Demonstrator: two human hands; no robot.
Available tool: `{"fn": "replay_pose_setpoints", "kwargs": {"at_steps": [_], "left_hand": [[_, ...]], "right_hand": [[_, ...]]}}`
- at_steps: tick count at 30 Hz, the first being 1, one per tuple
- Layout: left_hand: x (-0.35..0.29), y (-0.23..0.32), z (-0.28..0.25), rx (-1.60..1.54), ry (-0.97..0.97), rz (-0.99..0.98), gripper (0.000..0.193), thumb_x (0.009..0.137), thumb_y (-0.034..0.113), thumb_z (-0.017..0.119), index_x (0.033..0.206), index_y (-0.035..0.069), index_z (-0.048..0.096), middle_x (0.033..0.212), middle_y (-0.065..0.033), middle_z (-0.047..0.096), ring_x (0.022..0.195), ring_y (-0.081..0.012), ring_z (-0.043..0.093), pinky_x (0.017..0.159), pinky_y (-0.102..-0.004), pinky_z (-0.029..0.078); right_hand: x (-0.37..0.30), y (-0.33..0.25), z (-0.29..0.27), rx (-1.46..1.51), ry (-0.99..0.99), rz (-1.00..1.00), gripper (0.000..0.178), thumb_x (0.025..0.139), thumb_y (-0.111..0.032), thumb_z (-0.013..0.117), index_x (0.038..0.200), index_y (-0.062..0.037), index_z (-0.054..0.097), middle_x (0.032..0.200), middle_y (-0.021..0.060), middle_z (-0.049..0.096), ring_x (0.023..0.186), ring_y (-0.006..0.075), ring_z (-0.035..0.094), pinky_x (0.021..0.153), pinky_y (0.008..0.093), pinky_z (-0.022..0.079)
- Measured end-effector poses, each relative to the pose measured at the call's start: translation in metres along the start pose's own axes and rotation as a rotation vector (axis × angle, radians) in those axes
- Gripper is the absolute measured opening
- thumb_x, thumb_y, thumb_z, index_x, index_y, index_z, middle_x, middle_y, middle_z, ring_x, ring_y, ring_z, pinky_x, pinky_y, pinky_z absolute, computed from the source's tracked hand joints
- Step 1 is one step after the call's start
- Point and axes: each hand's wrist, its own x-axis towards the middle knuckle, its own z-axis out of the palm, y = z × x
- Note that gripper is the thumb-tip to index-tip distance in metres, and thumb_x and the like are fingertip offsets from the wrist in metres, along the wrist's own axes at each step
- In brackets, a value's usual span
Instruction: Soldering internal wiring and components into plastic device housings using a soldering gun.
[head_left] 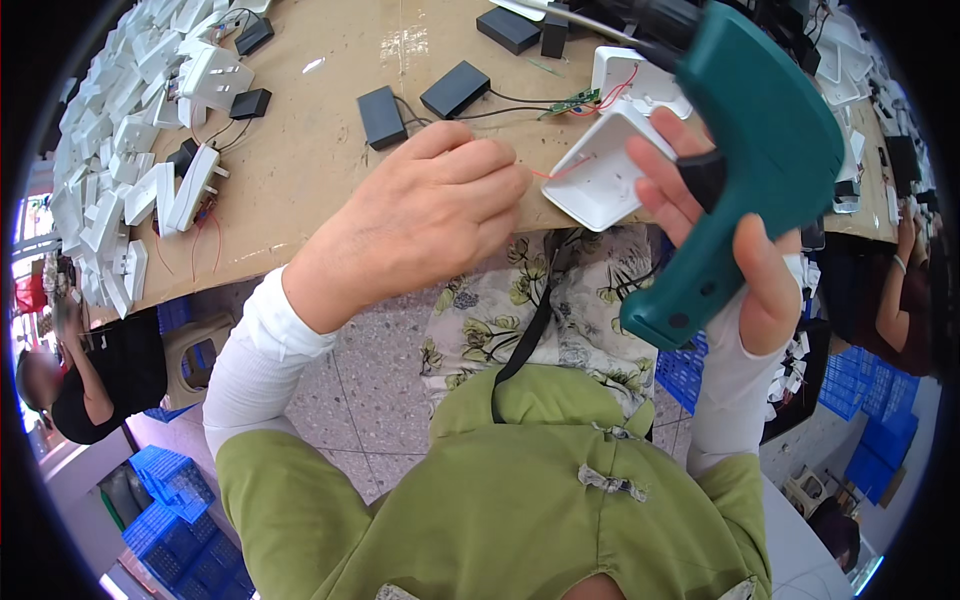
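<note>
My right hand is wrapped round the handle of a green pistol-shaped power tool with a black trigger and a thin metal shaft pointing up and left. My left hand is closed in a pinch by the table's near edge. A red wire runs from its fingertips into an open white plastic housing; the fingertips themselves are hidden. Behind that sits another white housing, with a small green circuit board beside it. Dark leads join the board to black boxes.
White plastic housings are heaped at the table's left, with wired white adapters beside them. More black boxes lie at the back. Blue crates stand on the floor. Other people are at the left and right.
</note>
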Motion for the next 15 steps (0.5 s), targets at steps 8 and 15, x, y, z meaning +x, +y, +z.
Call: {"fn": "replay_pose_setpoints", "kwargs": {"at_steps": [8, 15], "left_hand": [[0.004, 0.038, 0.027, -0.082, 0.408, -0.171, 0.019, 0.062, 0.011, 0.061, 0.081, 0.007, 0.064, 0.075, -0.0003, 0.056, 0.063, -0.0139, 0.052, 0.067, -0.0298, 0.039], [0.020, 0.038, 0.055, 0.061, 0.487, -0.344, 0.019, 0.064, 0.013, 0.060, 0.082, 0.011, 0.065, 0.071, 0.0049, 0.052, 0.059, -0.0118, 0.047, 0.065, -0.0328, 0.029]], "right_hand": [[-0.026, 0.068, -0.006, 0.624, 0.232, -0.229, 0.062, 0.089, -0.026, 0.055, 0.136, 0.0010, 0.025, 0.143, 0.0303, 0.012, 0.136, 0.0405, 0.009, 0.114, 0.0469, 0.012], [-0.022, 0.096, 0.006, 0.675, 0.319, -0.273, 0.062, 0.087, -0.025, 0.058, 0.135, -0.0026, 0.026, 0.142, 0.0196, 0.021, 0.137, 0.0354, 0.015, 0.114, 0.0452, 0.011]]}}
